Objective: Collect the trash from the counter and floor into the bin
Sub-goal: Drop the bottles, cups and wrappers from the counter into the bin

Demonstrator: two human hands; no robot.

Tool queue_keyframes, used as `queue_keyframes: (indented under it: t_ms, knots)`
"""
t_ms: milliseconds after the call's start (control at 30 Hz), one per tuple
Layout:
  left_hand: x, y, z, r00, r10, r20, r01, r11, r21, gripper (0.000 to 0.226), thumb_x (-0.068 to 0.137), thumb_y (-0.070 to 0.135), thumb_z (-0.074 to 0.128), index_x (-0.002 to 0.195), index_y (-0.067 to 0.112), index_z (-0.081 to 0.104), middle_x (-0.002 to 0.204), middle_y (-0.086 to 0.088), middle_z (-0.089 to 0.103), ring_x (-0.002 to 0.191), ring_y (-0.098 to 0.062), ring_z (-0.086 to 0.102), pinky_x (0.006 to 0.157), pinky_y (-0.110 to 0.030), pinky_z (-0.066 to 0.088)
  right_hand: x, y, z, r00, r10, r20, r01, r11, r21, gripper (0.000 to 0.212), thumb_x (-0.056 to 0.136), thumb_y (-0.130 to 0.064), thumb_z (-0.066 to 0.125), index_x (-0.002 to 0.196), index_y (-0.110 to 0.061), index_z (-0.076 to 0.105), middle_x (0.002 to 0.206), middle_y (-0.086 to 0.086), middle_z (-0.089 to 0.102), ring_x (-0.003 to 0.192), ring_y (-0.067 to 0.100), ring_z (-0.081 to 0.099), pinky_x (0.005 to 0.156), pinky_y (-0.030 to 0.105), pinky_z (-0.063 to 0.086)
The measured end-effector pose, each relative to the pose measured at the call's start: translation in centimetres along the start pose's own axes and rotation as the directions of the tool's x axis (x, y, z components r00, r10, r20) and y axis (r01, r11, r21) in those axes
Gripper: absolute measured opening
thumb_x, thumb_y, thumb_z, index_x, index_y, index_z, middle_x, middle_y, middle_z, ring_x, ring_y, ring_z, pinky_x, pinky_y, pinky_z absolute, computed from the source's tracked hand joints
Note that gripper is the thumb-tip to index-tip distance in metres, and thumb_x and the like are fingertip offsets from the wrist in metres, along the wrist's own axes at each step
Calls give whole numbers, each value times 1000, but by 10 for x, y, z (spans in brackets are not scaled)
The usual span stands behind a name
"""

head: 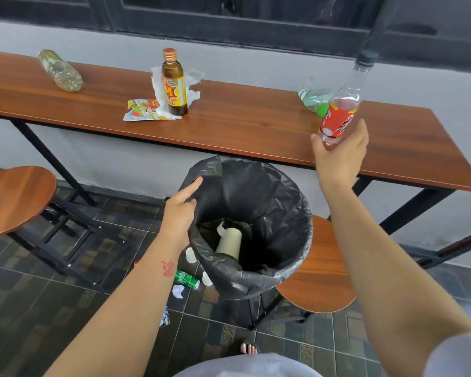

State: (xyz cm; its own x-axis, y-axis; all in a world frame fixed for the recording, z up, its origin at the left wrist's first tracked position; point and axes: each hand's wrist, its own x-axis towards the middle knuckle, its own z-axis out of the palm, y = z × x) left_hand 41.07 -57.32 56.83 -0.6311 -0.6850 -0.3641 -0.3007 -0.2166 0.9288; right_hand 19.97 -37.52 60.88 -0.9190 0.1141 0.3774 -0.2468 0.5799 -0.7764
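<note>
A bin lined with a black bag (280, 213) hangs in the air below the wooden counter (242, 123); my left hand (180, 210) grips its left rim. Inside lies a cardboard tube (229, 242). My right hand (340, 153) holds a clear plastic bottle with a red label (343, 110) upright above the counter's front edge, to the right of the bin. On the counter stand a brown glass bottle (174, 83) on crumpled tissue (193, 85), a snack wrapper (142, 110), a clear bottle lying at the left (60, 72) and a crushed bottle with a green cap (316, 100).
On the dark tiled floor lie a green can (186, 278), white cups (191, 255), crumpled paper (178, 291) and a small wrapper (164, 318). Round wooden stools stand at the left (14, 197) and under the bin (324, 273). My foot (248, 348) shows below.
</note>
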Motion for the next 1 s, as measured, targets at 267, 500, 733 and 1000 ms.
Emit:
queue_keyframes:
  t_ms: [267, 500, 733, 1000]
  knots:
    - [3, 1, 4, 999, -15, -31, 14, 1000, -13, 48, 102, 1, 43, 127, 35, 66, 96, 15, 63, 84, -15, 57, 92, -40, 54, 43, 1, 27, 983, 180, 45, -184, 974, 132, 69, 87, -40, 66, 142, -16, 32, 133, -1, 55, 116, 19, 58, 91, 29, 42]
    - [2, 6, 8, 998, -14, -60, 11, 999, -47, 43, 103, 7, 44, 126, 36, 66, 119, 11, 58, 94, -10, 58, 77, -21, 53, 24, -1, 18, 999, 53, -13, -49, 978, 200, 59, 81, -42, 70, 128, -19, 44, 118, -6, 59, 108, 15, 58, 86, 26, 44]
    - [-1, 7, 5, 998, 2, -56, -5, 999, -39, 43, 103, 6, 45, 128, 35, 64, 119, 15, 50, 81, -1, 50, 63, -10, 44, -72, -16, 7, 967, -103, 234, 27, 951, 308, 61, 79, -38, 76, 128, -23, 44, 118, -5, 53, 107, 9, 55, 89, 32, 52]
    - [-8, 7, -5, 997, 14, -73, -14, 1000, -1, 47, 102, 3, 45, 128, 38, 64, 149, 8, 44, 137, -19, 40, 107, -31, 36, -128, 12, 21, 656, -88, 750, 216, 974, -74, 62, 83, -43, 72, 130, -26, 35, 119, -2, 59, 103, 19, 61, 81, 30, 51]
